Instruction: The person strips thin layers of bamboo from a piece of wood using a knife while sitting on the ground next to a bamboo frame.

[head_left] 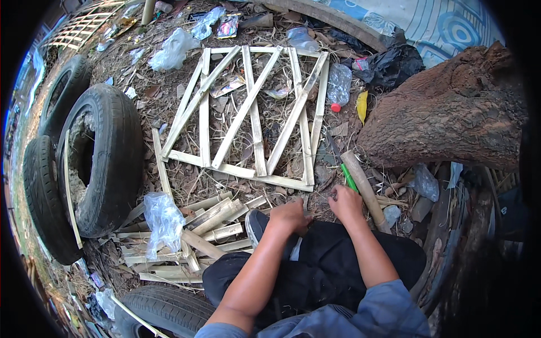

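Close together above my lap, both my hands are closed. My left hand (pixel 289 216) is curled in a fist in front of my knee, and whatever its fingers hold is hidden. Just to its right, my right hand (pixel 345 203) has its fingers pinched together; anything in them is too small to make out. A knife with a green handle (pixel 349 178) lies just beyond my right hand, beside a thick round stick (pixel 363 188). Beyond both hands, a flat lattice frame of pale split-bamboo strips (pixel 242 170) rests on the ground, with upright and slanting slats.
Cut bamboo pieces (pixel 217 217) lie heaped left of my knees, partly under a clear plastic bag (pixel 162 219). Old tyres (pixel 115 160) stand at the left. A thick tree trunk (pixel 445 107) blocks the right. A plastic bottle (pixel 339 84) and litter lie around the frame.
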Tool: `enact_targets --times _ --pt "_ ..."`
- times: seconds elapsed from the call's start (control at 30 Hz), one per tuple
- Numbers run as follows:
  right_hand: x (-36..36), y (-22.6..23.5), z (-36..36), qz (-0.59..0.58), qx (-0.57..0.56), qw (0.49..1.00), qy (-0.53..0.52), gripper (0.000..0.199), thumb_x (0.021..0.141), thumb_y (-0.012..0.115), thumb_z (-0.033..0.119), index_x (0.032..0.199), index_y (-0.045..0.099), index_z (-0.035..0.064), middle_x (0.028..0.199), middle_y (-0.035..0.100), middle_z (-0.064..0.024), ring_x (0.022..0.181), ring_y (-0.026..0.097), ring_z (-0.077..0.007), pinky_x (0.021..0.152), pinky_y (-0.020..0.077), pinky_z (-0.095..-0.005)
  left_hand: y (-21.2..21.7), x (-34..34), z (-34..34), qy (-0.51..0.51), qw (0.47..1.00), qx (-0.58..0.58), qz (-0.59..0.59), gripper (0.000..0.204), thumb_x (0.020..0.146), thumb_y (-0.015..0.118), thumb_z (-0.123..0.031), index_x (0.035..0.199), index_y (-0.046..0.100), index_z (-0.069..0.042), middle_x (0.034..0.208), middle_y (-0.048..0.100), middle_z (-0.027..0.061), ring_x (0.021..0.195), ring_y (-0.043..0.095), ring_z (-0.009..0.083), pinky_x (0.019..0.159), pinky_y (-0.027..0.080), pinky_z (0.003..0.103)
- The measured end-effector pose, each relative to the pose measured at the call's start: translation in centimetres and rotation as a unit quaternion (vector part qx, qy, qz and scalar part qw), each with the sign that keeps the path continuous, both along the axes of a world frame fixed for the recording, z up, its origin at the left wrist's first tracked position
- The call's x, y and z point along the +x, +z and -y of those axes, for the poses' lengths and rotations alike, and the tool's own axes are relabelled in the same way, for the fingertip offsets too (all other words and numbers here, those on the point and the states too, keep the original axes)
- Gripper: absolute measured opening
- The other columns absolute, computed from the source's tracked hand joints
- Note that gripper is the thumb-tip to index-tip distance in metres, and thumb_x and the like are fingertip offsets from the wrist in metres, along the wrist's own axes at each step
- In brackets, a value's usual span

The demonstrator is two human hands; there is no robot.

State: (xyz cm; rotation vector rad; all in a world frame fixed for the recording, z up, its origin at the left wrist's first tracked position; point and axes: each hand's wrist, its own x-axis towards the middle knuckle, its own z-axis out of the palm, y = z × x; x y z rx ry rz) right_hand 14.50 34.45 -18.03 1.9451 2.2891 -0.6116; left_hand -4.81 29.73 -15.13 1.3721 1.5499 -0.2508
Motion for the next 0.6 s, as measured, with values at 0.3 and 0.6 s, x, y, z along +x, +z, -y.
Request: enact_targets --times 0.3,0.6 --pt "-6.8 -5.1 -4.4 -0.218 -0.038 0.954 -0.2 0.074 0.075 0.074 0.034 0.133 0.042 0.0001 0.104 0.065 -0.0199 0.098 0.064 -0.0349 0.088 0.0479 -0.0434 -6.5 -1.4 -1.8 0.4 0.895 -0.033 0.195 0.073 0.085 0.068 -0.045 0.123 0.043 0.012 0.101 0.065 0.023 0.092 0.068 0.0299 0.073 0.056 0.041" --pt "-5.3 -3.6 -6.4 -0.384 -0.145 0.883 -0.229 0.05 0.08 0.073 0.023 0.115 0.059 -0.0093 0.093 0.069 -0.0126 0.079 0.065 -0.0166 0.072 0.05 -0.0293 -3.8 -0.1 -1.9 0.593 0.726 -0.043 0.346 0.044 0.084 0.069 -0.04 0.104 0.046 -0.008 0.084 0.044 -0.0009 0.066 0.045 0.009 0.051 0.042 0.027"
